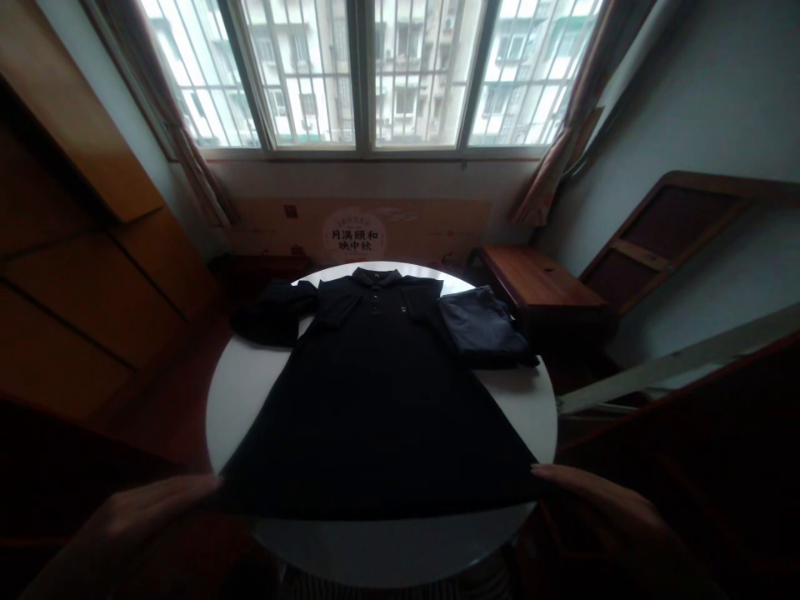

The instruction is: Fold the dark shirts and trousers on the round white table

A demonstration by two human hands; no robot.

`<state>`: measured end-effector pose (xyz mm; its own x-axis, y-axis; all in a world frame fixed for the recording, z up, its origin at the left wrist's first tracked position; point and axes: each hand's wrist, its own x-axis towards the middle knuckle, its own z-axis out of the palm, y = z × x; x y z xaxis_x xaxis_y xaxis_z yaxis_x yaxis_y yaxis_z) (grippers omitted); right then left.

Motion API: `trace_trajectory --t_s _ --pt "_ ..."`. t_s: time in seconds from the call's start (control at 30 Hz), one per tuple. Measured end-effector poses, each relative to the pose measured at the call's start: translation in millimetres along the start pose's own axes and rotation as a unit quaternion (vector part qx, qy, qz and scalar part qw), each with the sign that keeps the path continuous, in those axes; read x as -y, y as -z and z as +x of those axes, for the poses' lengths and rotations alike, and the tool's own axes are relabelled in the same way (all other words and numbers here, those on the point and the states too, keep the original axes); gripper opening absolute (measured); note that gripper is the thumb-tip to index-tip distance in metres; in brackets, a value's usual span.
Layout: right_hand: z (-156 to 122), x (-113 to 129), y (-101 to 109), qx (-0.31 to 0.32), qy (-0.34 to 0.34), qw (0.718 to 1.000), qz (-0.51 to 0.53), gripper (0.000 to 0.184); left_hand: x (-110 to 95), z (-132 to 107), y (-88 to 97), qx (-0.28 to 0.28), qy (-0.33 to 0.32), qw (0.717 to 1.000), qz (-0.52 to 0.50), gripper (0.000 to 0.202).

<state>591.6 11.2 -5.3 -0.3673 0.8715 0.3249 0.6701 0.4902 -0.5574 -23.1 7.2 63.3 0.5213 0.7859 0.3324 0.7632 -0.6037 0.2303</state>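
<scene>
A black polo shirt (375, 400) lies spread flat on a round white table (537, 400), collar toward the window, hem toward me. My left hand (134, 521) pinches the hem's left corner at the table's near left edge. At the near right edge, my right hand (600, 508) grips the hem's right corner. Both hands have their fingers closed on the cloth and hold the hem stretched straight between them.
A folded dark grey garment (484, 329) sits on the table's right side, beside the shirt's sleeve. Another dark garment (268, 317) lies at the left back. A low wooden bench (537, 287) stands to the right, wooden cabinets (93, 275) to the left, a window (368, 71) ahead.
</scene>
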Motion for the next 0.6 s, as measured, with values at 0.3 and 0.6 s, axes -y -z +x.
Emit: trace_trajectory --t_s 0.3,0.6 --pt "-10 -25 -3 0.007 0.048 0.999 -0.012 0.039 67 -22 -36.7 0.081 -0.016 0.993 -0.085 0.065" --pt "-1 -15 -2 0.010 0.027 1.000 -0.001 0.035 58 -17 -31.7 0.076 0.013 0.986 -0.145 0.062"
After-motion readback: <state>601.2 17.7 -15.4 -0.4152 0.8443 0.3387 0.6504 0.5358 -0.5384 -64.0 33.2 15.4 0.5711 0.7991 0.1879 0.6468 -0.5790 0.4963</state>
